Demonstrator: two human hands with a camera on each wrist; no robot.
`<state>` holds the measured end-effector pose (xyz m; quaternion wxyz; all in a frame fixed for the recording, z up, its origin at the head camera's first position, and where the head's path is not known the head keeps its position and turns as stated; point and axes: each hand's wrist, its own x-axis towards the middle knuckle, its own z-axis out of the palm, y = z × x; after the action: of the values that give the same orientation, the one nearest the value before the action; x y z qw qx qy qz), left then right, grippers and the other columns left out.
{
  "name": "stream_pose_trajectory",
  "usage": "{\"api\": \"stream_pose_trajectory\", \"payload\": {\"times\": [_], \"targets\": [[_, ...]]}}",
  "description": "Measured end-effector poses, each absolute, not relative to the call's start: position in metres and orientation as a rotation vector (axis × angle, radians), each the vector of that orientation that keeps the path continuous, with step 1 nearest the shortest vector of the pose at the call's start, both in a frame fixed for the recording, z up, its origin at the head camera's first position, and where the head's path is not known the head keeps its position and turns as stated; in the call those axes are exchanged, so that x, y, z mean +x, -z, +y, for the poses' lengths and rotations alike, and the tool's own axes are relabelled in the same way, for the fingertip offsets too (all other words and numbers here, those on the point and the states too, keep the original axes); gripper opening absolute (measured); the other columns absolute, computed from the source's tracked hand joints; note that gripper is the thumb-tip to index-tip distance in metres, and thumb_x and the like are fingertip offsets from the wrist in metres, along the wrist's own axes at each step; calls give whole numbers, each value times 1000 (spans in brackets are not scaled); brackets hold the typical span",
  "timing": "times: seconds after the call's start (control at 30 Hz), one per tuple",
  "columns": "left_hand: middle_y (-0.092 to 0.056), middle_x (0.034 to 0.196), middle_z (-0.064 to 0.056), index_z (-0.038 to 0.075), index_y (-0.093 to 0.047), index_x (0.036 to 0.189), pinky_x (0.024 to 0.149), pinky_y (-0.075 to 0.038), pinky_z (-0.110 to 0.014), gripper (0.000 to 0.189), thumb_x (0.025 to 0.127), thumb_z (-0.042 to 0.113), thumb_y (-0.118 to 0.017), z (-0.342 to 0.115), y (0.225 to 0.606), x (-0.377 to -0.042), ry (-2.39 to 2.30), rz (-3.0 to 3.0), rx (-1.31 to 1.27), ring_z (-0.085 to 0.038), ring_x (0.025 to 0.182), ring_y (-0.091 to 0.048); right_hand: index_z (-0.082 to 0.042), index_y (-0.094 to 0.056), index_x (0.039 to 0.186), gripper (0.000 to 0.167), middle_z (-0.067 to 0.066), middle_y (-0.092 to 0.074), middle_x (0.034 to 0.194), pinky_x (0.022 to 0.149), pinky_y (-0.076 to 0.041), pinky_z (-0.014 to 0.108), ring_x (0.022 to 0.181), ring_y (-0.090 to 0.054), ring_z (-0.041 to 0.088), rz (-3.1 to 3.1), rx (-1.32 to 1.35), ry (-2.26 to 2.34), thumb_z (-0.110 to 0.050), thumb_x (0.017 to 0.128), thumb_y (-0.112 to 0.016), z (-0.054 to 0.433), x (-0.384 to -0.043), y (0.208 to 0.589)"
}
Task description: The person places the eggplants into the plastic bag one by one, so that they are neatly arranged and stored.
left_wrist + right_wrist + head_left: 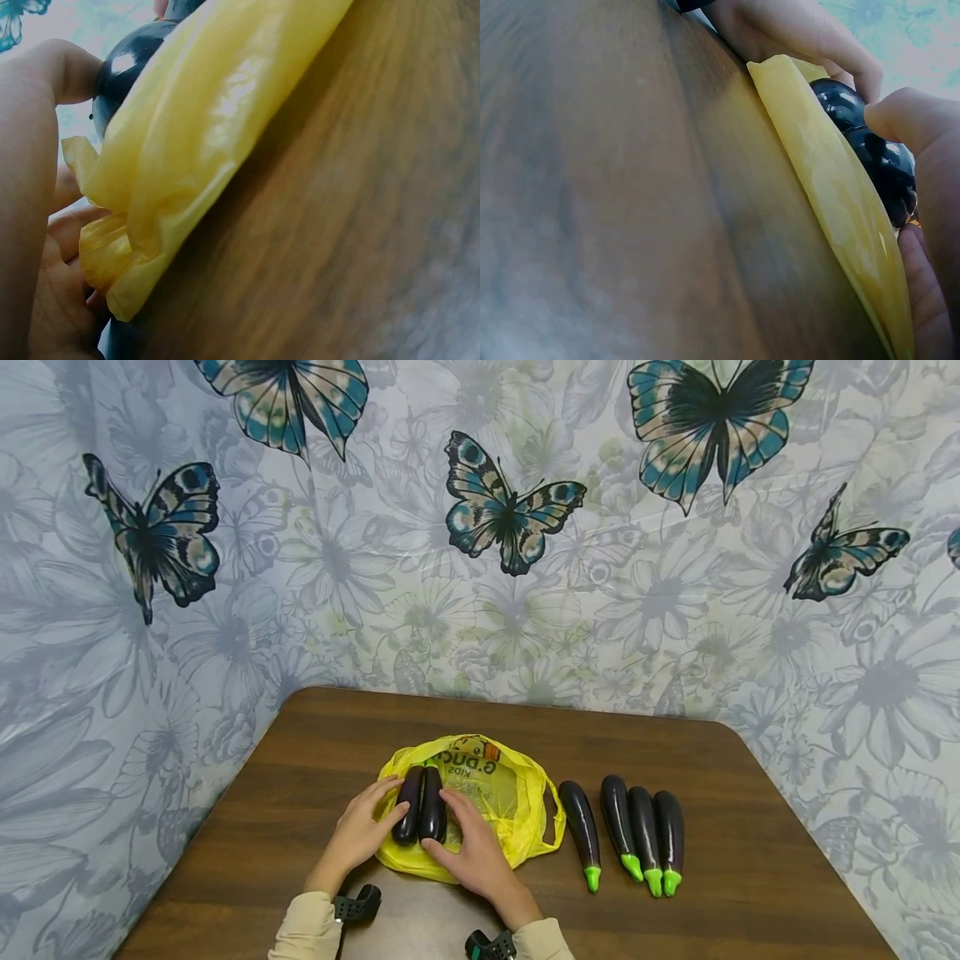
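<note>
Two dark purple eggplants lie side by side in the left part of a yellow plastic bag (536,810), which is spread open on the table. My left hand (362,828) holds the left eggplant (407,806), thumb on its near part and fingers along its outer side. The right eggplant (432,806) is held by my right hand (476,847), whose thumb is at the near end and fingers along the right side. Both rounded ends show over the bag's edge in the right wrist view, with the right thumb (900,116) against one. Bag folds (112,247) overlap the left fingers in the left wrist view.
Right of the bag, one eggplant (581,831) lies with its green stem end toward me. Farther right, three more eggplants (645,831) lie close together. The brown wooden table (300,760) ends at a butterfly-patterned wall (405,652).
</note>
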<state>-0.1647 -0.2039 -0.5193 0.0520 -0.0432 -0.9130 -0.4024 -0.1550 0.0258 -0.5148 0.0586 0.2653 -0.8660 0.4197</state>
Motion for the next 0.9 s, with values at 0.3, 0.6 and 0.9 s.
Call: {"api": "stream_pose_trajectory", "payload": {"times": [0.3, 0.6, 0.9], "targets": [[-48, 158, -14, 18, -56, 149, 113, -31, -73, 56, 102, 49, -61, -204, 517, -163, 1229, -2783, -128, -46, 145, -41, -11, -50, 151, 66, 7, -53, 153, 107, -52, 47, 135, -57, 27, -2574, 808, -1297, -36, 95, -75, 27, -152, 512], [-48, 158, -13, 18, -56, 149, 114, -31, -72, 57, 102, 49, -61, -204, 515, -164, 1231, -2787, -133, -46, 145, -41, -11, -57, 146, 58, 4, -59, 148, 105, -53, 44, 133, -59, 25, -2479, 817, -1330, -26, 93, -78, 29, -149, 510], [-47, 159, -14, 19, -55, 150, 114, -30, -73, 58, 102, 51, -60, -205, 517, -165, 1231, -2798, -124, -47, 146, -40, -8, -61, 142, 55, 5, -63, 143, 104, -54, 43, 130, -62, 24, -2400, 808, -1313, -20, 92, -80, 30, -148, 511]]}}
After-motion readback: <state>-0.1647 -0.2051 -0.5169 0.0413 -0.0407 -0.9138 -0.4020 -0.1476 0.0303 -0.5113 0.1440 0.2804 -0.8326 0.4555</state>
